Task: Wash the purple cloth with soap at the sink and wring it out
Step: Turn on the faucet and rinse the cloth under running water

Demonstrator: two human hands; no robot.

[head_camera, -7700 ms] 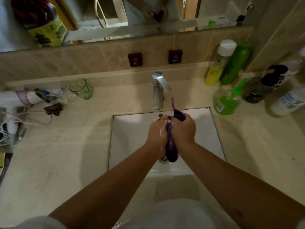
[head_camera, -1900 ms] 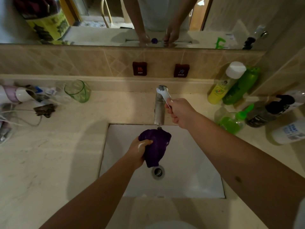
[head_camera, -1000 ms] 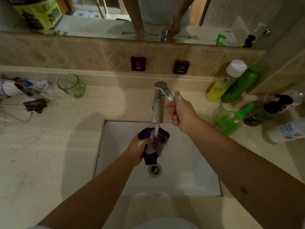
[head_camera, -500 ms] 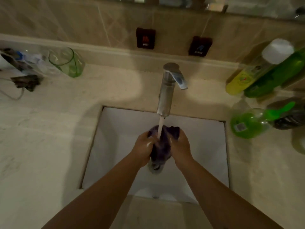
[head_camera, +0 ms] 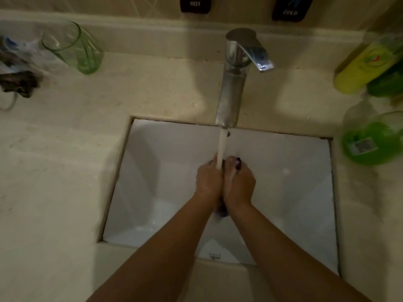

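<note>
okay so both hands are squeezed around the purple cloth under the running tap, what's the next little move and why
Probably knead the purple cloth under the water stream. The left hand and right hand nearly hide it, and suds still show on both, so it likely isn't rinsed enough to wring.

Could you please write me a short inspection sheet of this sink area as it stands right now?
Surface: beige stone counter around a white sink.
Job's things: purple cloth almost hidden between the hands, under the running water from the faucet.
Clutter: green glass back left; yellow bottle and green soap bottle at right; dark blurred items far left.
Grippers: left hand and right hand pressed together, closed on the cloth, soapy.
Cables: thin cord at the left edge.
Surroundings: tiled wall with HOT tag and COLD tag.
</note>
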